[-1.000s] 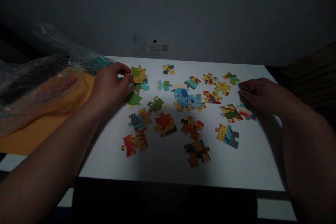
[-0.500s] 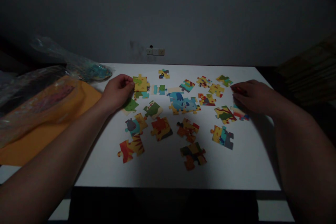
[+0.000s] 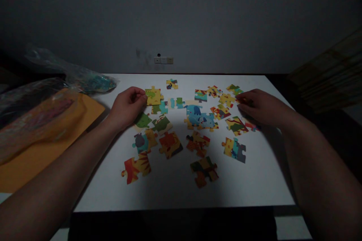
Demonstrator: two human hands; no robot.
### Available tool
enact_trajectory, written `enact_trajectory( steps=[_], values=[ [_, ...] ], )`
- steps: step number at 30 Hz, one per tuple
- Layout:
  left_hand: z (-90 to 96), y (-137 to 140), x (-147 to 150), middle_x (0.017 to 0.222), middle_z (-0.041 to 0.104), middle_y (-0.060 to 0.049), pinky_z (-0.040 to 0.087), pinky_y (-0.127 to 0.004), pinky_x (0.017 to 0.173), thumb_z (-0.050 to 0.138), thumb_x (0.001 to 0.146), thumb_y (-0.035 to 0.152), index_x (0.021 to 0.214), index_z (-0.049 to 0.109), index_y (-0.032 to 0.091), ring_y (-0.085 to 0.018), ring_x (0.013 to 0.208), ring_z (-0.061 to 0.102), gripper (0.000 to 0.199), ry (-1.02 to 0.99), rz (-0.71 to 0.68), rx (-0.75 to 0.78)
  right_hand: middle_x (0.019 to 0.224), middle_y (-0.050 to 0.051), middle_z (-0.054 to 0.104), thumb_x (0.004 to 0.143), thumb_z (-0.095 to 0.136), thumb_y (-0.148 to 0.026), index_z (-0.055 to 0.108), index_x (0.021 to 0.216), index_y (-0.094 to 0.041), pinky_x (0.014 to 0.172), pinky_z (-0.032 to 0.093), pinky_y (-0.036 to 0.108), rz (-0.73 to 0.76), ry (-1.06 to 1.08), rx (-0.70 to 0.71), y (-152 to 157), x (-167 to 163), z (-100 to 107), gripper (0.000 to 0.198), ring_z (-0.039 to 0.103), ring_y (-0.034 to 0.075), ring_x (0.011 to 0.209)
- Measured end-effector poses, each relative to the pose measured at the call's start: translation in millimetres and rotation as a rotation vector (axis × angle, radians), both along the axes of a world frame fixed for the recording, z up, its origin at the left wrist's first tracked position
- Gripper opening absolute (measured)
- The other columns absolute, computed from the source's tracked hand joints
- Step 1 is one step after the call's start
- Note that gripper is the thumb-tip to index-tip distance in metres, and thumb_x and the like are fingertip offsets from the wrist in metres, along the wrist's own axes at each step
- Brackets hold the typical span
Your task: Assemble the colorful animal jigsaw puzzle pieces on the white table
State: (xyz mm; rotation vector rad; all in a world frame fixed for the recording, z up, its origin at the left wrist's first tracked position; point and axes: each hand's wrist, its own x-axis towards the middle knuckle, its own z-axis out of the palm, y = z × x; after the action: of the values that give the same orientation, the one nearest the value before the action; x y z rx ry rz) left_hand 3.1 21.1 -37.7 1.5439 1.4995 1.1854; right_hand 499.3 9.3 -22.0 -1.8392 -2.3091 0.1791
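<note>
My left hand (image 3: 128,107) is closed, thumb and fingers pinching the edge of a yellow puzzle piece (image 3: 153,96) with a green figure on it. Right beside that piece lie a green-and-turquoise piece (image 3: 160,107) and a pale strip with green (image 3: 175,102), which reaches the blue elephant pieces (image 3: 199,116) in the middle. My right hand (image 3: 258,107) is closed too, and a small red-yellow puzzle piece (image 3: 247,101) shows partly between its fingers. Near its fingertips lies a yellow piece (image 3: 227,99), and a branch-patterned piece (image 3: 236,125) is just below.
Several loose pieces, among them an orange one (image 3: 171,145) and a striped one (image 3: 143,163), lie across the white table (image 3: 169,196). An orange envelope (image 3: 42,150) and clear plastic bags (image 3: 96,83) are on the left. A wall with sockets (image 3: 163,60) stands behind.
The pieces at my left hand, the pale strip and the elephant pieces have slid right together. My right hand has moved a little left. A turquoise piece above the elephant has turned. The view has shifted slightly.
</note>
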Motion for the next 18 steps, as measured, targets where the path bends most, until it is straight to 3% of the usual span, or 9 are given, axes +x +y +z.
enact_trajectory(
  steps=[4, 6, 11, 18],
  values=[
    [-1.0, 1.8, -1.7, 0.090, 0.073, -0.004, 0.051, -0.032, 0.069, 0.086, 0.078, 0.042, 0.098, 0.073, 0.022, -0.020, 0.078, 0.065, 0.031, -0.024, 0.006, -0.007, 0.127, 0.021, 0.078, 0.105, 0.055, -0.050, 0.082, 0.123, -0.024, 0.104, 0.057, 0.061, -0.034, 0.028, 0.174, -0.1, -24.4, 7.0, 0.041, 0.070, 0.045, 0.124],
    [0.2, 1.6, -1.7, 0.091, 0.074, -0.004, 0.053, -0.033, 0.071, 0.086, 0.079, 0.040, 0.098, 0.073, 0.022, -0.021, 0.080, 0.066, 0.029, 0.005, 0.007, 0.007, 0.129, 0.019, 0.080, 0.105, 0.055, -0.046, 0.082, 0.127, -0.023, 0.109, 0.055, 0.061, 0.018, 0.067, 0.220, 2.0, -44.5, 9.0, 0.042, 0.069, 0.044, 0.127],
    [-1.0, 2.6, -4.3, 0.093, 0.076, -0.005, 0.056, -0.034, 0.075, 0.084, 0.082, 0.043, 0.102, 0.074, 0.023, -0.022, 0.084, 0.070, 0.030, 0.001, 0.000, 0.033, 0.140, 0.014, 0.079, 0.106, 0.058, -0.040, 0.076, 0.142, -0.026, 0.120, 0.049, 0.061, 0.282, 0.034, 0.102, 18.0, -87.4, 8.4, 0.043, 0.066, 0.041, 0.134],
    [2.3, -1.9, -1.4, 0.095, 0.078, -0.005, 0.059, -0.036, 0.082, 0.085, 0.082, 0.043, 0.103, 0.076, 0.020, -0.022, 0.086, 0.072, 0.032, -0.037, -0.065, 0.032, 0.153, 0.020, 0.073, 0.101, 0.068, -0.037, 0.065, 0.161, -0.023, 0.123, 0.049, 0.064, 0.299, 0.007, 0.045, 48.0, -116.2, 1.9, 0.061, 0.060, 0.046, 0.145]
  ],
)
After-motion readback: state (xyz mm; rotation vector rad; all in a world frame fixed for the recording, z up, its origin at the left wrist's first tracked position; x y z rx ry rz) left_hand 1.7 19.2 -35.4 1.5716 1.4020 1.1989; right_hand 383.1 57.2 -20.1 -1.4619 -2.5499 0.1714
